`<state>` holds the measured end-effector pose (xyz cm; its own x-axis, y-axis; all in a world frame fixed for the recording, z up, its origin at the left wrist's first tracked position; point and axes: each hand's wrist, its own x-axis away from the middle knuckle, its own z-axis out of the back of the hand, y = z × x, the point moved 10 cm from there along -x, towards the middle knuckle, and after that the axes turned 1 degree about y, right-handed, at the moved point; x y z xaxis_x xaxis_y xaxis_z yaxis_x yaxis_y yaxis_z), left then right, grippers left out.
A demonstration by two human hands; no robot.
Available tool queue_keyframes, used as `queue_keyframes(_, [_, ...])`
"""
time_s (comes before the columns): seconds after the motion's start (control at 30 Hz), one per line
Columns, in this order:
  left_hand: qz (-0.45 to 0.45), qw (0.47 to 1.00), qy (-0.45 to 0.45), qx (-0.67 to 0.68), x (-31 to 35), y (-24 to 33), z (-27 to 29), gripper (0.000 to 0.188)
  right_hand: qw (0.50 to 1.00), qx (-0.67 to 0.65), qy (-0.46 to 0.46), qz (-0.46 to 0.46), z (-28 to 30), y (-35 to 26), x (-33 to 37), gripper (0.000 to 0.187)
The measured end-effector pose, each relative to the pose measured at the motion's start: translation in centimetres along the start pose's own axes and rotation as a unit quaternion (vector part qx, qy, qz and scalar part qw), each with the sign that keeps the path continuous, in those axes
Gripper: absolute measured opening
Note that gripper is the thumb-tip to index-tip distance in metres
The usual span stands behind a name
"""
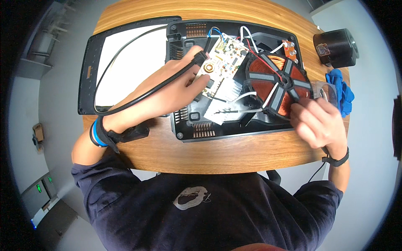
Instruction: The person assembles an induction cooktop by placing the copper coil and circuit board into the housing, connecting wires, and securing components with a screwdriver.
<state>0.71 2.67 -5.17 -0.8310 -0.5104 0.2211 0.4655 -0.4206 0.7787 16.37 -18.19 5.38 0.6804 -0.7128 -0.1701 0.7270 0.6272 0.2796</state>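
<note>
An opened induction cooker's black housing point(234, 133) lies in front of me. My left hand point(173, 88) is closed on the near left edge of a white circuit board point(228, 56), which sits tilted inside the housing; its fingertips are partly hidden. The black power cord point(142, 99) loops over that wrist to the board's upper left. My right hand point(318, 119) grips the near right rim of a round copper coil point(258, 72) with black spokes. White leads and a thin red wire run between coil and board. Silvery heat-sink fins point(230, 90) stand beside the board.
The cooker's black-framed top panel point(87, 83), pale side up, lies at the left. Right of the housing are a black cylinder point(337, 48), blue cloth or gloves point(345, 94) and a clear plastic container point(328, 90). A small orange terminal board point(289, 51) sits in the housing's far right corner.
</note>
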Motion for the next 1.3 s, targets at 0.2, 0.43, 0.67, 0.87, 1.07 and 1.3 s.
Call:
queue_keyframes(0.2, [-0.075, 0.984, -0.005, -0.163, 1.5, 4.2, 0.9, 0.027, 0.988, -0.103, -0.102, -0.048, -4.1, 0.0, 0.0, 0.027])
queue_keyframes(0.43, [-0.129, 0.97, -0.019, -0.203, 1.7, 5.5, 0.5, 0.033, 0.954, -0.233, -0.142, -0.128, -4.5, 2.0, -0.2, 0.049])
queue_keyframes(0.67, [-0.159, 0.972, -0.024, -0.169, 1.5, 4.6, -0.5, 0.048, 0.959, -0.132, -0.203, -0.148, -4.4, 2.3, 0.0, 0.097])
queue_keyframes(0.87, [-0.204, 0.961, 0.003, -0.184, 1.3, 4.4, -0.6, 0.046, 0.978, -0.089, -0.131, -0.136, -3.0, 1.8, 0.0, 0.057])
queue_keyframes(1.07, [-0.214, 0.966, 0.029, -0.144, 1.3, 3.5, -0.7, 0.043, 0.99, -0.102, -0.003, -0.102, 1.3, 4.1, -1.5, 0.031])
queue_keyframes(1.3, [-0.184, 0.97, 0.015, -0.155, 1.6, 4.5, -1.1, 0.042, 0.957, -0.15, 0.142, -0.205, 2.6, 9.0, -2.3, 0.049])
